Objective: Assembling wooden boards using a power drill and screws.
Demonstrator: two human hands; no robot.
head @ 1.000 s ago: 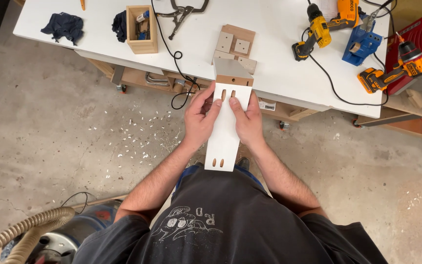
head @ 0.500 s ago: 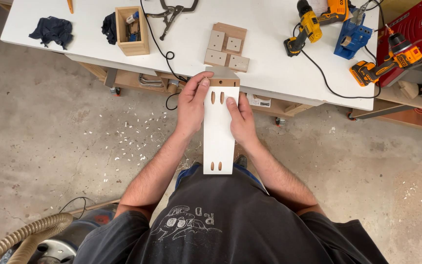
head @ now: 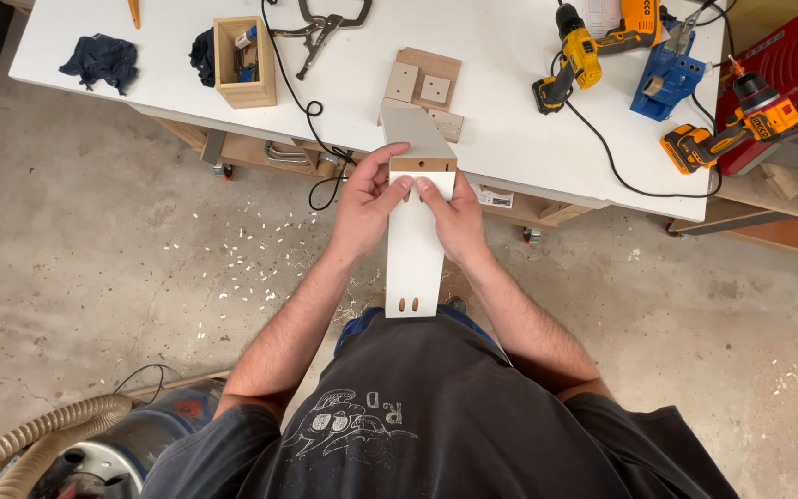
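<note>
Board (head: 414, 249), white, long, held out from the body past the worktop's (head: 510, 102) near edge, two slots at its near end. Second white panel (head: 419, 139) butted at its far end, raw wood edge showing. Left hand (head: 367, 208) and right hand (head: 454, 217) closed on the joint, fingers wrapped round both sides. Beyond, wood blocks (head: 427, 88), open wooden box (head: 244, 60), yellow drill (head: 570, 55) near the far edge.
</note>
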